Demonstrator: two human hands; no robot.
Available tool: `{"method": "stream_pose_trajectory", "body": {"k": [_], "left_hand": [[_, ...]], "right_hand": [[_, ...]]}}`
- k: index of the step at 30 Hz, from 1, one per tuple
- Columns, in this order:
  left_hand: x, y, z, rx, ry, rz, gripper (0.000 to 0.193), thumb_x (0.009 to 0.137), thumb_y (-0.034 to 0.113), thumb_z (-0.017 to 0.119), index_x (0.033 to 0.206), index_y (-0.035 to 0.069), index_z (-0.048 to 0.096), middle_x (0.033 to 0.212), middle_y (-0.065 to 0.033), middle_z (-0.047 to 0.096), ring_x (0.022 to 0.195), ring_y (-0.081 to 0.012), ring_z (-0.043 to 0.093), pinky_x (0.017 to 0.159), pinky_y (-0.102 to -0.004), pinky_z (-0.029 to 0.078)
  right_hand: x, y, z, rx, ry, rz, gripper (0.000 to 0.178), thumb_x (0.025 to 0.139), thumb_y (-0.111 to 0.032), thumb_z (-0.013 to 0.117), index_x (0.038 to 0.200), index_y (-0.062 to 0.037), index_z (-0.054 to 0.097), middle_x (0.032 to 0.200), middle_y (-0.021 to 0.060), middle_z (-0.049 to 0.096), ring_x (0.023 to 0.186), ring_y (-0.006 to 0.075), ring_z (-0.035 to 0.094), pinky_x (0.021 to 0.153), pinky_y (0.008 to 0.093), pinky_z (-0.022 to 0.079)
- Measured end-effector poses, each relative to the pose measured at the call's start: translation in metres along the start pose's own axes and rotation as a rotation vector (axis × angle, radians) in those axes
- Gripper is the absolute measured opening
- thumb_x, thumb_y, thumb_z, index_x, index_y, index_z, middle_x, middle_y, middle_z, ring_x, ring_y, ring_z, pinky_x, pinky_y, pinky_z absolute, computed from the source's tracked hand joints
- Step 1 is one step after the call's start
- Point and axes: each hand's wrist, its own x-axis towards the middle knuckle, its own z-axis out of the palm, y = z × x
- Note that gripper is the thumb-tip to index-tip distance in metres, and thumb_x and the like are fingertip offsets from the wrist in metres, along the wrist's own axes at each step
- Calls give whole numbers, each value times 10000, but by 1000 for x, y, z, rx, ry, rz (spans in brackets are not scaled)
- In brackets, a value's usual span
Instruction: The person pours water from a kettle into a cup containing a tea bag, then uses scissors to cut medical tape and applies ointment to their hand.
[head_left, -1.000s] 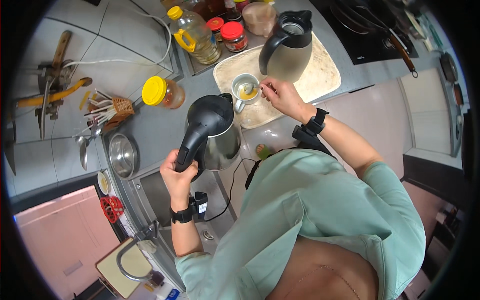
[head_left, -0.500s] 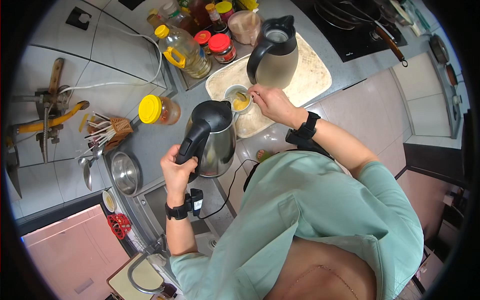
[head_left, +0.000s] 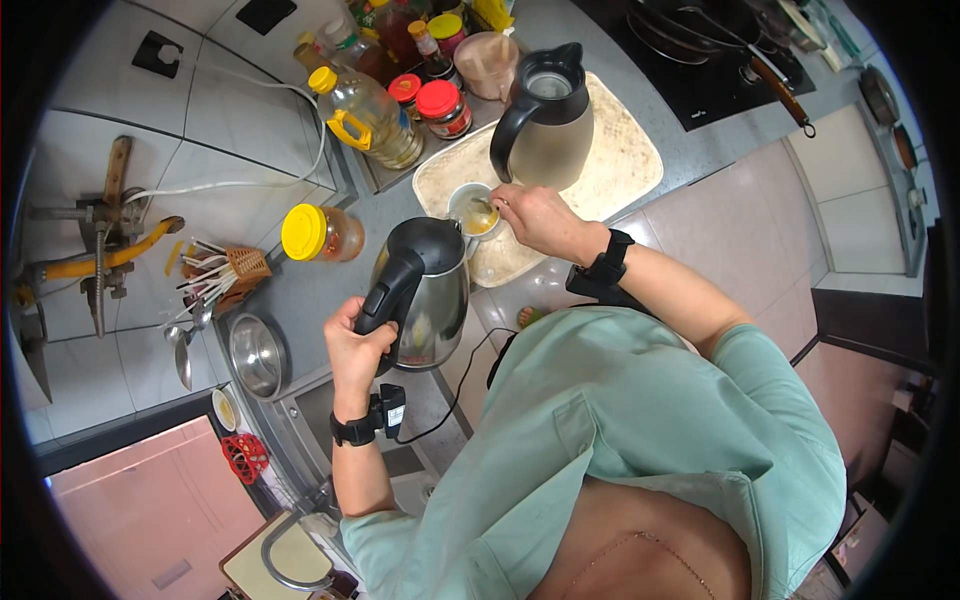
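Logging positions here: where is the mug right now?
In the head view, above centre: the mug is on the left of the cream board, between kettle and right hand.

Right hand now closer to the cup

The grey counter carries a yellow-lidded jar and a pale board bearing a cup and a jug
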Motion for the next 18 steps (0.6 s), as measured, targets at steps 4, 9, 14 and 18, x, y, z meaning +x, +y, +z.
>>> {"method": "stream_pose_trajectory", "body": {"k": [4,9,14,18], "left_hand": [[-1,-1,-1,5,4,-13,165,648,-63,604,806,-17,585,629,-11,557,469,-57,462,444,-199,351],[0,4,2,9,0,-9,136,643,-45,621,768,-8,583,612,7,551,475,-41,472,444,-197,356],[-1,1,1,6,3,-14,133,642,-40,623,766,-10,585,605,7,551,472,-43,471,445,-197,355],[-1,3,2,12,-5,-14,148,650,-48,618,791,-18,587,615,-7,557,466,-54,471,445,-199,357]], "right_hand": [[2,-1,-5,3,-64,25,192,888,-132,487,924,15,605,790,204,617,715,375,593,655,433,471],[1,0,0,-45,1,-29,193,888,-135,484,914,14,603,782,207,619,705,377,596,654,438,473],[3,-7,-9,-66,-98,28,195,890,-140,480,919,10,602,788,209,618,717,378,596,658,441,471],[2,1,-3,-75,1,-2,195,891,-149,479,924,-3,606,773,206,619,707,379,595,651,443,469]]}}
